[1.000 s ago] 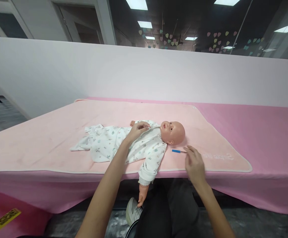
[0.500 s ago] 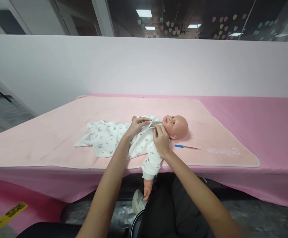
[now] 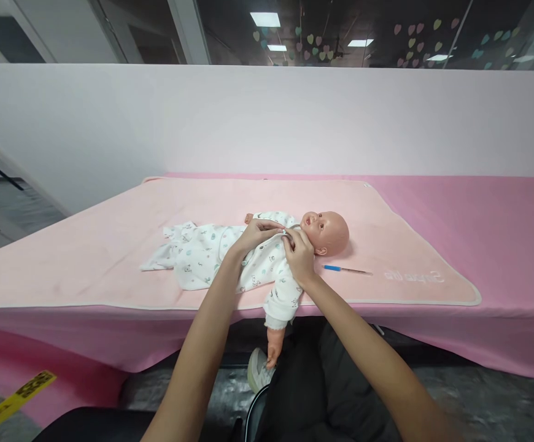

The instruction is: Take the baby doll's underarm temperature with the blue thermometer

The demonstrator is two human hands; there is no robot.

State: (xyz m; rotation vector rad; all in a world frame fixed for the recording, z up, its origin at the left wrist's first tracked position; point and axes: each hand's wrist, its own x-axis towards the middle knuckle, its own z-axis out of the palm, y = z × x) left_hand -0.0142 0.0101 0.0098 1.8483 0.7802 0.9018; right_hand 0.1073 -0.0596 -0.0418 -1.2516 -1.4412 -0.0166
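Observation:
A baby doll (image 3: 334,232) lies on its back, head to the right, wearing white printed baby clothes (image 3: 202,258). Over its chest, my left hand (image 3: 260,233) pinches the garment's front edge near the neckline. My right hand (image 3: 299,253) grips the same fabric close beside it, just below the doll's chin. The fingertips of both hands nearly meet at the collar, and a small light bit of cloth shows between them. One doll arm (image 3: 275,345) hangs over the table's front edge; the other lies on the far side.
Beneath the doll spreads a peach mat (image 3: 101,245) on a pink-covered table (image 3: 501,245). A thin tool with a blue handle (image 3: 332,267) lies right of my right hand. A white partition (image 3: 267,123) stands behind. My legs are below the front edge.
My hands have drawn closer together at the collar, the left moving slightly right. The raised fabric edge between them is now bunched at the fingertips.

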